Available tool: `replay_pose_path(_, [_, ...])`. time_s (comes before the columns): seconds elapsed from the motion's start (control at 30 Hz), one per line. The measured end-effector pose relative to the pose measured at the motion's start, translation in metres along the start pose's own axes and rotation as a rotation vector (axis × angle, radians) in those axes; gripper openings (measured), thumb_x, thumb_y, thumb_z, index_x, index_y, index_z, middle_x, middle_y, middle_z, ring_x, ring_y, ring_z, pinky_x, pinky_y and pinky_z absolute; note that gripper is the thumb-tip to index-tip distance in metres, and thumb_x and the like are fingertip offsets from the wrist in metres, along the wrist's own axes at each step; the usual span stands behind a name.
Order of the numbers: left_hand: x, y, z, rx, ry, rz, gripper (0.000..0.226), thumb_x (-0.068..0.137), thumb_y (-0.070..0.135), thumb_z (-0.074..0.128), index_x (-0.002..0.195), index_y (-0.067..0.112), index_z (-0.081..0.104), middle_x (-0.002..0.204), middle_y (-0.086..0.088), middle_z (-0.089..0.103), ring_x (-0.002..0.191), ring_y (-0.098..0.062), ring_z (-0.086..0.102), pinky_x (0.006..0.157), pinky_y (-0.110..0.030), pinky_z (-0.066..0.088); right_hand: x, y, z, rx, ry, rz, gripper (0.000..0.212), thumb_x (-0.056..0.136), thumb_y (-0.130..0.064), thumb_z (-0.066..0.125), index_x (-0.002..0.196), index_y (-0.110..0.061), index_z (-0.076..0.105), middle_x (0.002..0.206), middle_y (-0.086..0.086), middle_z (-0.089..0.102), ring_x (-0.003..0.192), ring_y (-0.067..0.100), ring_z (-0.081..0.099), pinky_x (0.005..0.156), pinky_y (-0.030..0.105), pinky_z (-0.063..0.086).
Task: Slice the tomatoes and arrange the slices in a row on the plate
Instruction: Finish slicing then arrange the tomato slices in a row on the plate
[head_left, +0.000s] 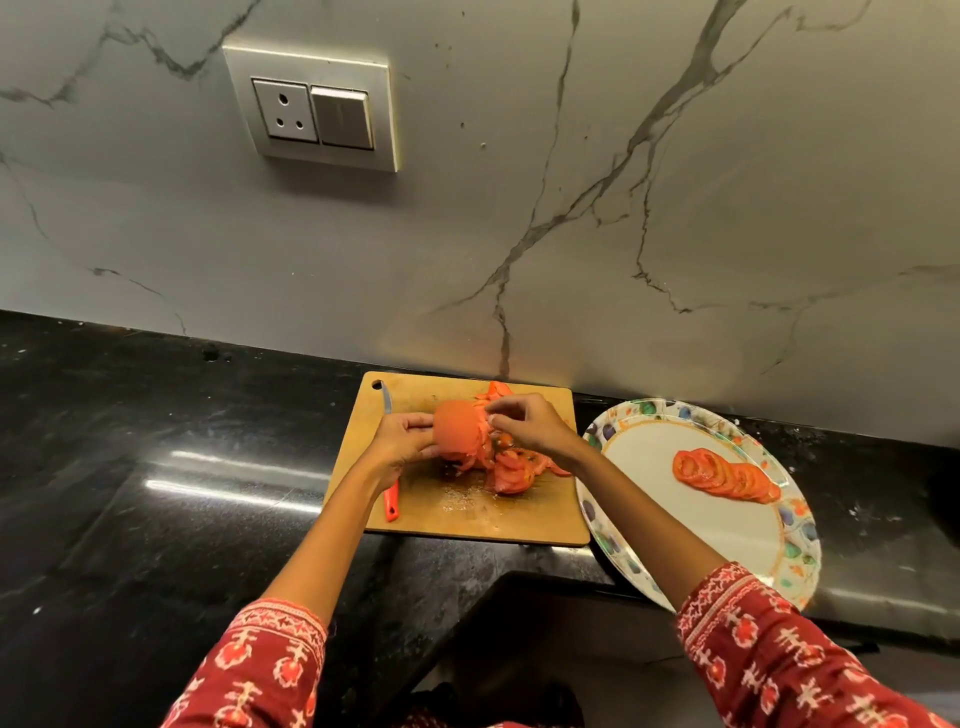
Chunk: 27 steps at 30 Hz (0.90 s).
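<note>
Landmark: wooden cutting board, flat, rectangular with rounded corners and a hanging hole at its far-left corner, lying on a black, glossy, speckled stone surface.

Left hand over the board's left-centre, fingers curled round a sliced tomato; the smooth, rounded end skin faces the camera, the cut slices behind it fanned toward the right.

Right hand over the board's centre, thumb and fingertips pinched together on the far edge of that tomato's slices.

More cut tomato slices lie loose on the board just nearer than the hands, wet-looking, seeded faces up. A few further pieces sit at the board's far edge. Juice and seeds speckle the wood near the centre.

Knife along the board's left edge: red handle toward the near side, thin metal blade toward the hole, middle hidden under the left hand.

Right of the board, touching or just overlapping its right edge: a round paper plate, white centre, multicoloured patterned rim. On it a row of overlapping round tomato slices, running diagonally.

Behind the board: a grey-veined marble-look wall bearing a rectangular socket-and-switch plate. Both sleeves red with white print.
</note>
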<state>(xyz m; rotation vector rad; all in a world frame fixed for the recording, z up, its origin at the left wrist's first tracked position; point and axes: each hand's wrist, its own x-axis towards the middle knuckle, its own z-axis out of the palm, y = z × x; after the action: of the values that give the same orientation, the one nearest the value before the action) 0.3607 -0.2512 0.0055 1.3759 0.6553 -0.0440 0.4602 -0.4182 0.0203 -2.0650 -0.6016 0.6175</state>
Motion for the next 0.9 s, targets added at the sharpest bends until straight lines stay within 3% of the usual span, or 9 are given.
replay_pose_path(0.13, [-0.001,0.014,0.036,0.116,-0.133,0.042,0.037,0.08,-0.002,0.066,0.117,0.001,0.06,0.099,-0.013,0.064,0.061,-0.006,0.063,0.051,-0.014,0.05,-0.016,0.012,-0.03,0.263,-0.011,0.069,0.023,0.087,-0.01,0.064,0.109,-0.004,0.065,0.091,0.003,0.066,0.08,0.011,0.062,0.064,0.017,0.049])
replay_pose_path(0.23, [0.007,0.019,0.079,0.143,-0.173,0.099,0.035,0.081,-0.006,0.063,0.115,-0.004,0.06,0.091,-0.009,0.067,0.062,-0.007,0.066,0.058,-0.017,0.055,-0.034,0.028,-0.061,0.37,0.068,0.113,0.014,0.085,-0.005,0.066,0.098,0.001,0.066,0.078,0.006,0.064,0.064,0.006,0.06,0.06,0.016,0.045])
replay_pose_path(0.3, [0.015,0.019,0.111,0.129,-0.185,0.098,0.03,0.08,-0.008,0.063,0.11,-0.008,0.061,0.074,-0.005,0.069,0.057,-0.007,0.065,0.057,-0.018,0.055,-0.047,0.042,-0.084,0.42,0.115,0.149,0.002,0.085,-0.005,0.065,0.086,-0.004,0.067,0.074,0.007,0.063,0.061,0.007,0.057,0.06,0.018,0.043])
replay_pose_path(0.47, [0.029,0.012,0.192,0.238,-0.227,0.077,0.009,0.078,-0.009,0.065,0.087,-0.006,0.067,0.063,-0.008,0.062,0.048,-0.007,0.059,0.053,-0.017,0.053,-0.071,0.082,-0.134,0.371,0.272,0.306,0.017,0.085,-0.003,0.063,0.07,-0.011,0.063,0.063,0.002,0.062,0.06,0.011,0.054,0.055,0.015,0.042])
replay_pose_path(0.53, [0.033,0.005,0.22,0.3,-0.216,0.045,0.016,0.076,-0.012,0.066,0.068,0.002,0.066,0.048,-0.001,0.059,0.04,-0.005,0.055,0.048,-0.017,0.052,-0.079,0.098,-0.149,0.322,0.301,0.37,0.019,0.082,-0.001,0.063,0.065,-0.01,0.062,0.059,0.0,0.062,0.057,0.009,0.054,0.053,0.017,0.043])
replay_pose_path(0.6, [0.035,-0.002,0.241,0.348,-0.183,0.026,0.015,0.073,-0.013,0.067,0.068,0.002,0.068,0.04,0.006,0.056,0.04,-0.007,0.055,0.047,-0.019,0.054,-0.084,0.108,-0.159,0.285,0.317,0.419,0.023,0.081,0.002,0.063,0.061,-0.009,0.061,0.048,-0.005,0.059,0.048,0.005,0.051,0.045,0.015,0.042])
replay_pose_path(0.73, [0.043,-0.018,0.27,0.414,-0.07,0.063,0.011,0.067,-0.004,0.073,0.078,-0.002,0.073,0.067,-0.011,0.068,0.06,-0.021,0.064,0.062,-0.033,0.059,-0.081,0.123,-0.169,0.179,0.358,0.5,0.027,0.082,-0.003,0.065,0.056,-0.007,0.06,0.04,-0.005,0.055,0.037,0.004,0.046,0.04,0.015,0.037])
replay_pose_path(0.8, [0.044,-0.022,0.275,0.51,-0.029,0.098,0.011,0.068,0.005,0.074,0.079,0.003,0.075,0.081,-0.011,0.072,0.078,-0.023,0.066,0.072,-0.025,0.052,-0.076,0.131,-0.172,0.095,0.367,0.514,0.023,0.081,-0.009,0.068,0.058,-0.005,0.064,0.047,0.001,0.058,0.045,0.009,0.047,0.048,0.02,0.04])
replay_pose_path(0.9, [0.046,-0.026,0.279,0.569,0.013,0.099,0.015,0.072,0.008,0.073,0.087,0.005,0.075,0.093,-0.009,0.072,0.091,-0.021,0.064,0.073,-0.021,0.042,-0.072,0.14,-0.175,-0.02,0.376,0.517,0.022,0.079,-0.014,0.07,0.06,-0.004,0.066,0.055,0.004,0.057,0.053,0.013,0.047,0.058,0.025,0.042])
